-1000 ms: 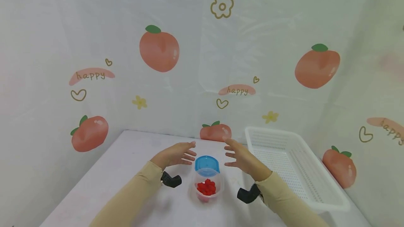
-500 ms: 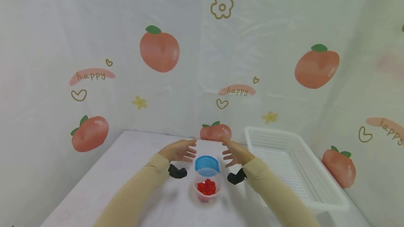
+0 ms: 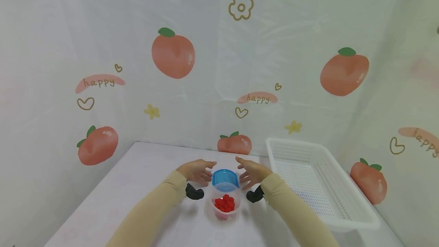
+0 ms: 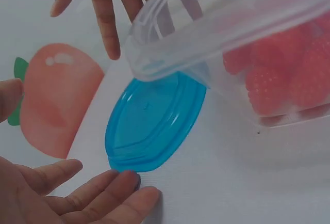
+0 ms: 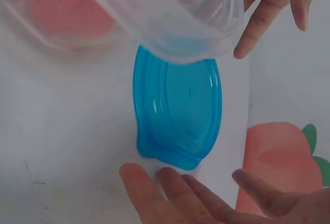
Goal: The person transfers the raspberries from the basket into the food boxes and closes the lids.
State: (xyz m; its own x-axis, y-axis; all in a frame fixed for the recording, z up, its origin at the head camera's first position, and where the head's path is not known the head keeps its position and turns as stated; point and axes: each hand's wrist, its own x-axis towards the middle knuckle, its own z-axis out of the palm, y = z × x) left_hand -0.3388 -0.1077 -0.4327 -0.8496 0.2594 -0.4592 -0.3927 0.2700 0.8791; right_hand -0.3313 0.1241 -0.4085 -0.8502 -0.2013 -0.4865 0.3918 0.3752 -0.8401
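A blue plastic lid (image 3: pixel 224 178) lies on the table just behind a clear plastic container (image 3: pixel 226 214). Red raspberries (image 3: pixel 225 203) sit inside the container, whose rim overlaps part of the lid in both wrist views. My left hand (image 3: pixel 197 171) is at the lid's left side, fingers spread and relaxed; in the left wrist view its fingertips (image 4: pixel 126 180) come right up to the lid's edge. On the opposite side is my right hand (image 3: pixel 253 171), palm facing inward. Its fingertips (image 5: pixel 167 175) are close to the lid's edge in the right wrist view. Neither hand holds anything.
To the right stands a white perforated plastic basket (image 3: pixel 308 186) with a raised rim. A white curtain (image 3: pixel 205 106) printed with fruit and hearts hangs along the table's back edge. White tabletop (image 3: pixel 137 186) extends to the left of the container.
Both hands have moved inward, towards each other, and lately lower, down to the two sides of the blue lid. The container, lid and basket have stayed put.
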